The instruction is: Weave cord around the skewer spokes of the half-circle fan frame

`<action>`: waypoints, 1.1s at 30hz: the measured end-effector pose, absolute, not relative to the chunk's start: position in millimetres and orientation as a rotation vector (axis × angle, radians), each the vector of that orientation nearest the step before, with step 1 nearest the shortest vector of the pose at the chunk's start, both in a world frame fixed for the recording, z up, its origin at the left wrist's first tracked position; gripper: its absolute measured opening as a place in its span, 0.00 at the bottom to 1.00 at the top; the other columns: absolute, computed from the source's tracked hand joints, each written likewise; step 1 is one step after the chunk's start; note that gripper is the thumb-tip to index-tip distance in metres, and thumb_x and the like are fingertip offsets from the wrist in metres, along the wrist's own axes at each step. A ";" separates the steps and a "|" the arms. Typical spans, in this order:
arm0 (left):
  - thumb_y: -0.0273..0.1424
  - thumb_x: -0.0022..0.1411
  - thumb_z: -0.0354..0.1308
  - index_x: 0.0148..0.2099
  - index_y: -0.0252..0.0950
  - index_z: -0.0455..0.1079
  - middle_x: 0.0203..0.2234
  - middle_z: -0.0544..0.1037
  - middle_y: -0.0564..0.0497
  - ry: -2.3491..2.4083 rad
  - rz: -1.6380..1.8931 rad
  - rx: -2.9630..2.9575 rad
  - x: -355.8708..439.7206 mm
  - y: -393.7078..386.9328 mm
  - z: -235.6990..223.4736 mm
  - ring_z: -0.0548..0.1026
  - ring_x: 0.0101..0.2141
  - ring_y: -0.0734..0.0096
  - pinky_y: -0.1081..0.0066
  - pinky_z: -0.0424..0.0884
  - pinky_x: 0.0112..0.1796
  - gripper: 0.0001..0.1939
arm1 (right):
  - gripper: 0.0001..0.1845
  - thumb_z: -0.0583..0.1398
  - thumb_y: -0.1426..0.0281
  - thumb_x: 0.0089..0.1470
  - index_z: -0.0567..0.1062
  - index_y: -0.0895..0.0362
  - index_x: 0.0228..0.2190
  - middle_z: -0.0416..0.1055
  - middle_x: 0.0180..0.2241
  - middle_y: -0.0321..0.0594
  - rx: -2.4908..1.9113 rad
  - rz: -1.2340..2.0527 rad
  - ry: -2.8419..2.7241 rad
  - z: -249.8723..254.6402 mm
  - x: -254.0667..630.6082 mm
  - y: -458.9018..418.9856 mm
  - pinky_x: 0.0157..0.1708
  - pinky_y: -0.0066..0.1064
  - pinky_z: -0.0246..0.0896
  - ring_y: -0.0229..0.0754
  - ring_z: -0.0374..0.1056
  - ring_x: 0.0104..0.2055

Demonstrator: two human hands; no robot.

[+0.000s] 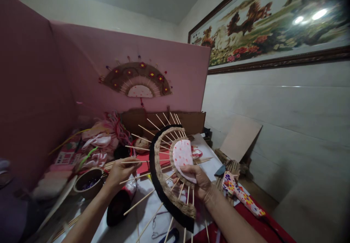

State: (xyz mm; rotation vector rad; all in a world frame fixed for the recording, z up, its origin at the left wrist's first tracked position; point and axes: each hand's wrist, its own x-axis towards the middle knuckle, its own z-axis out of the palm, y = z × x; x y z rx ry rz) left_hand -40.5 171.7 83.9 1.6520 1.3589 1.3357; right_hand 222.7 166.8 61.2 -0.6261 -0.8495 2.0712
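A half-round fan frame of thin wooden sticks is woven with a braided twine band and a black outer band. At its hub is a white half-round fabric piece with pink dots. My right hand grips the hub, thumb on the dotted fabric and fingers behind. My left hand is closed, pinching one wooden stick just outside the black band. The sticks fan out leftward, with the frame tilted above the table. What lies behind the hub is hidden.
A bowl of dark blue bits stands left, near a fabric and yarn pile. A black roll, twine ball and blue-handled scissors lie around. A flower-patterned glue gun lies right. A decorated fan hangs behind.
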 end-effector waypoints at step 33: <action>0.38 0.56 0.51 0.33 0.40 0.74 0.28 0.77 0.52 1.797 1.280 2.394 -56.1 156.5 117.0 0.73 0.30 0.70 0.73 0.63 0.32 0.12 | 0.12 0.58 0.71 0.39 0.75 0.67 0.28 0.76 0.24 0.49 -0.804 2.140 -1.049 54.8 221.8 169.2 0.21 0.25 0.64 0.40 0.72 0.24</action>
